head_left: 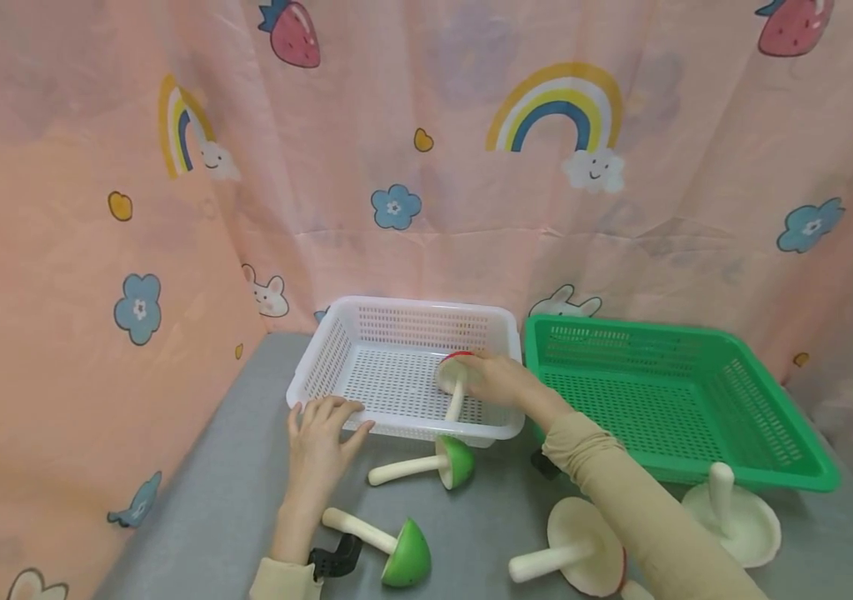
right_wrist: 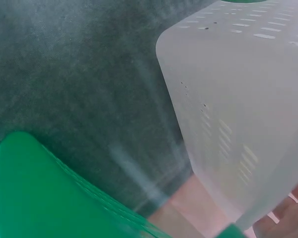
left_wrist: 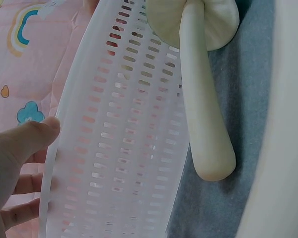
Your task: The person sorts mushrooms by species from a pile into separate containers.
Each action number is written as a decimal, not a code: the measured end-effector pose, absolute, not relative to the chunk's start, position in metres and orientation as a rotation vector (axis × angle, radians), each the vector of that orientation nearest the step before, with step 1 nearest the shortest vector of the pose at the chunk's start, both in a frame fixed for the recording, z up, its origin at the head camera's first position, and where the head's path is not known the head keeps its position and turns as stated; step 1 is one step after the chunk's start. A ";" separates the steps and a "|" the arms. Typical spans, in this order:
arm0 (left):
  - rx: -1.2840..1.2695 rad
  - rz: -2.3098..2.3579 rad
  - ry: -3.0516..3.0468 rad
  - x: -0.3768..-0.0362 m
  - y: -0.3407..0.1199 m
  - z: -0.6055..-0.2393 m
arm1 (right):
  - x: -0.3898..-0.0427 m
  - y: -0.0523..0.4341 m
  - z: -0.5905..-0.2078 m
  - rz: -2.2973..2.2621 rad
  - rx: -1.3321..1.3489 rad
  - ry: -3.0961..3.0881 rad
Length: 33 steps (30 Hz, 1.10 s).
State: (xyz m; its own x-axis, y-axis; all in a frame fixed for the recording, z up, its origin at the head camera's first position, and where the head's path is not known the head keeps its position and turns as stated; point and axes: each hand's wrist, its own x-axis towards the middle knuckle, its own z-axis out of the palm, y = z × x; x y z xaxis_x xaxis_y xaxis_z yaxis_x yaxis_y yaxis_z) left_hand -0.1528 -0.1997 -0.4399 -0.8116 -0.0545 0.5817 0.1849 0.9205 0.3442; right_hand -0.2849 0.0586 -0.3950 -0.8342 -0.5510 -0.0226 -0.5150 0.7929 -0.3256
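My right hand [head_left: 497, 379] reaches into the white basket [head_left: 396, 310] and grips a red-capped toy mushroom [head_left: 455, 375] by its cap, stem pointing toward me. My left hand [head_left: 321, 433] rests with straight fingers on the basket's near rim; its thumb [left_wrist: 32, 136] shows against the rim [left_wrist: 69, 124] in the left wrist view. A green-capped mushroom [head_left: 451, 461] lies just in front of the basket, its pale stem [left_wrist: 203, 109] large in the left wrist view. The right wrist view is blurred and shows the white basket's corner [right_wrist: 238, 99] and a green basket's rim [right_wrist: 44, 193].
A green basket [head_left: 696, 342] stands to the right of the white one. On the grey table [head_left: 202, 517] lie another green-capped mushroom [head_left: 400, 552] and two large cream mushrooms [head_left: 584, 546] [head_left: 734, 517]. Pink patterned cloth [head_left: 82, 208] closes in the left and back.
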 end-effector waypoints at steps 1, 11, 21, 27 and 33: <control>-0.093 -0.518 -2.465 -0.153 -0.200 -0.440 | -0.285 0.059 -0.395 -0.470 -0.865 2.862; -0.096 -0.531 -2.464 -0.152 -0.198 -0.441 | -0.268 0.069 -0.385 -0.458 -0.940 2.896; -0.087 -0.535 -2.476 -0.153 -0.199 -0.438 | -0.239 0.086 -0.361 -0.516 -1.024 2.950; -0.092 -0.538 -2.468 -0.153 -0.200 -0.439 | -0.220 0.097 -0.352 -0.573 -1.060 2.971; -0.095 -0.538 -2.464 -0.152 -0.198 -0.439 | -0.200 0.110 -0.349 -0.620 -1.083 3.015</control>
